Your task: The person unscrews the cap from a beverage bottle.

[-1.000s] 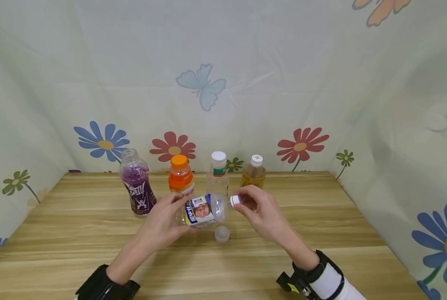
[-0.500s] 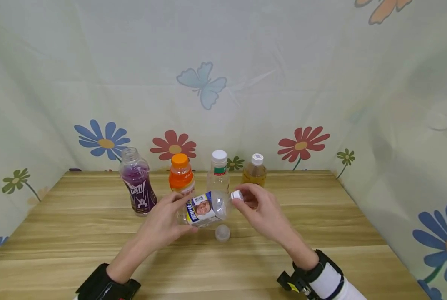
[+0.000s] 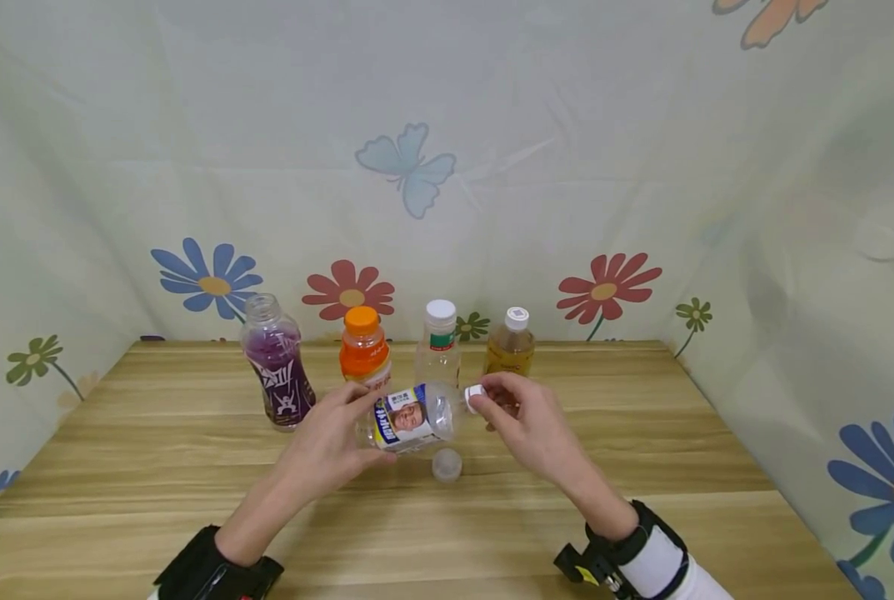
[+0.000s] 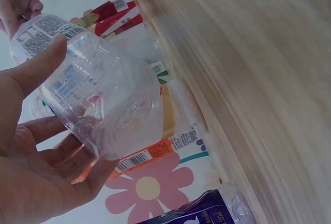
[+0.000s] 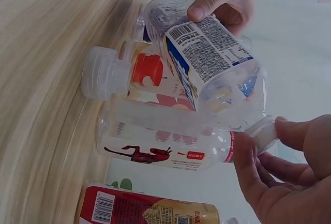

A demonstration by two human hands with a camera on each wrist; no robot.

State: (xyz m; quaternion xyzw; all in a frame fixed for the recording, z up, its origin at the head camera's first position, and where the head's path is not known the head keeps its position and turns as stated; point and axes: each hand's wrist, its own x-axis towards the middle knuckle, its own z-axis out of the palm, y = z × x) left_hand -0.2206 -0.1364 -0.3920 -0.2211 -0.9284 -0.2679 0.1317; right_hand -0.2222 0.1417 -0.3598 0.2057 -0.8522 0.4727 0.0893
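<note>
My left hand [image 3: 330, 437] grips a clear plastic bottle [image 3: 407, 417] with a blue, yellow and white label. The bottle is tipped nearly on its side above the table, its neck towards the right. At that neck my right hand [image 3: 534, 422] pinches a small white bottle cap [image 3: 474, 398] between thumb and fingers. In the right wrist view, the white cap [image 5: 265, 133] sits right at the bottle's mouth. The left wrist view shows thumb and fingers spread round the bottle body [image 4: 111, 92]. Below the bottle, a translucent round cup-like lid [image 3: 447, 465] stands on the table.
Behind the hands stand a purple drink bottle [image 3: 277, 375] with no cap, an orange-capped bottle [image 3: 364, 350], a clear white-capped bottle [image 3: 439, 354] and an amber drink bottle [image 3: 510, 346]. A floral curtain [image 3: 566, 167] hangs behind the wooden table [image 3: 641, 467].
My right fingers have shifted round the white cap, which tilted and then straightened at the neck. The left hand and the bottle have stayed nearly still.
</note>
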